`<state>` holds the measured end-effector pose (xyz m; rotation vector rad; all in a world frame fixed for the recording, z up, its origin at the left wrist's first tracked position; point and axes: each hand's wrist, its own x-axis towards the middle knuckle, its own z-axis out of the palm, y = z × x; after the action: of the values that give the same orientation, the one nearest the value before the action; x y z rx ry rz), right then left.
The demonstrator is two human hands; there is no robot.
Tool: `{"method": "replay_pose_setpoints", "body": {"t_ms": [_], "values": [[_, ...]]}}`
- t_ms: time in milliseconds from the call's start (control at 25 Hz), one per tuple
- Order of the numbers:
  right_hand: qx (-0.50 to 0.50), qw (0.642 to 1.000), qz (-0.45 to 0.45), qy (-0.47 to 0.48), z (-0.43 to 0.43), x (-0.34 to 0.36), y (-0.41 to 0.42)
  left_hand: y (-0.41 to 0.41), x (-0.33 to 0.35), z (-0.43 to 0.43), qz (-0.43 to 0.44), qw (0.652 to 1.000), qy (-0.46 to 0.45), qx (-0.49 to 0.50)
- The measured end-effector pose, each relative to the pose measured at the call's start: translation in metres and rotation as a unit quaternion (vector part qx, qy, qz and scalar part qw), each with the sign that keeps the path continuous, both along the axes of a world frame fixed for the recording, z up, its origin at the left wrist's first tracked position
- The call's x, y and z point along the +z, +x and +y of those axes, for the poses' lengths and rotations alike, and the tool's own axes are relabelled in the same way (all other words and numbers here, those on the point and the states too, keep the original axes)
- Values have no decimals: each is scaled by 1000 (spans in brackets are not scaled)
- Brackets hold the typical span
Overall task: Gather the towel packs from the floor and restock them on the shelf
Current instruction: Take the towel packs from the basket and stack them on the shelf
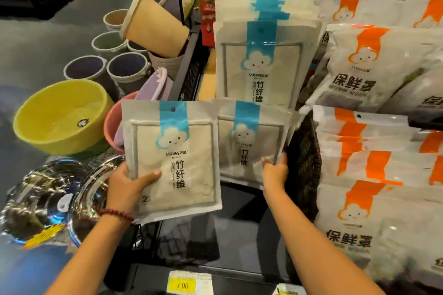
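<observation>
left grip (129,187) pinches a towel pack (172,163) by its lower left corner, thumb on the front, so the pack stands upright above it. right grip (275,172) clasps a second pack (249,143) at its lower right edge and is the nearer to the shelf stack (261,55), just beyond and above.

The shelf (239,225) holds blue-striped towel packs (261,60) beside orange-striped packs (374,67).

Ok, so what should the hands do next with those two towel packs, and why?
Probably the right hand should slide its towel pack back against the blue-striped stack and let go. That pack is just in front of the stack, beside the wicker divider, while the left hand holds a second pack waiting.
</observation>
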<state>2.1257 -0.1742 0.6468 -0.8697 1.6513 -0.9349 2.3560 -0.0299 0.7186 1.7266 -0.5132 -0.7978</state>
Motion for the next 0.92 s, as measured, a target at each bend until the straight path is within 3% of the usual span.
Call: {"method": "replay_pose_setpoints", "body": {"t_ms": [480, 920], "values": [[-44, 998, 51, -1, 0, -32, -5, -4, -6, -8, -8, 999, 24, -21], [90, 970, 224, 16, 5, -15, -14, -15, 2, -10, -1, 999, 18, -42]]}}
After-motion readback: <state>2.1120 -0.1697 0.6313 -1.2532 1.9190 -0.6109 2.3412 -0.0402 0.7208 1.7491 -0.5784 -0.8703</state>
